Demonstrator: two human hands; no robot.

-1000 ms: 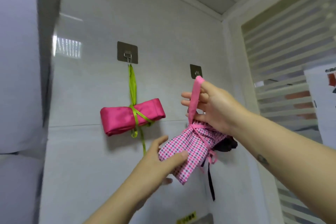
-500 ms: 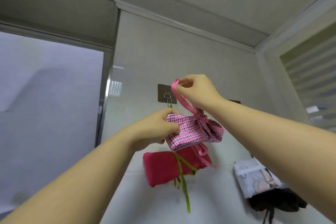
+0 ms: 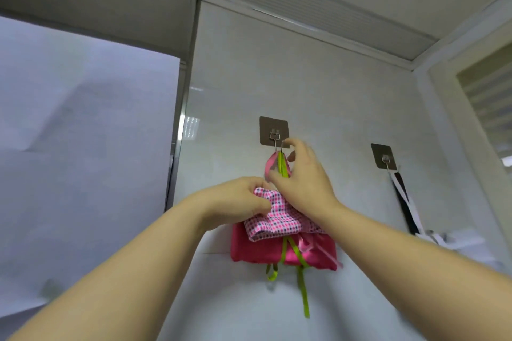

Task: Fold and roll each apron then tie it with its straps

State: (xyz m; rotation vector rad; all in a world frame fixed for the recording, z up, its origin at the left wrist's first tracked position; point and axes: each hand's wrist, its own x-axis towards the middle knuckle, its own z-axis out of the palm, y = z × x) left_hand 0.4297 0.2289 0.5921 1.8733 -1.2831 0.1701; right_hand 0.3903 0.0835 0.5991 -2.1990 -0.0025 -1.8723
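Matt checked cloth bundle point(image 3: 277, 219), satiny pink roll point(image 3: 257, 252), shiny green ribbon point(image 3: 303, 293), brushed metal hook plate point(image 3: 273, 126), glossy wall tile point(image 3: 332, 91)

Single head view, angled up toward wall hook point(image 3: 274, 131), near; right edge blurred, perhaps motion.

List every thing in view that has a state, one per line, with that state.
Checked apron, bundled, gripped by left hand.
Pink strap, looped, pinched by right hand at left hook; hooked or not unclear.
Magenta apron, rolled, tied with green strap, hanging from left hook.
Right hook, holding black-and-white straps.
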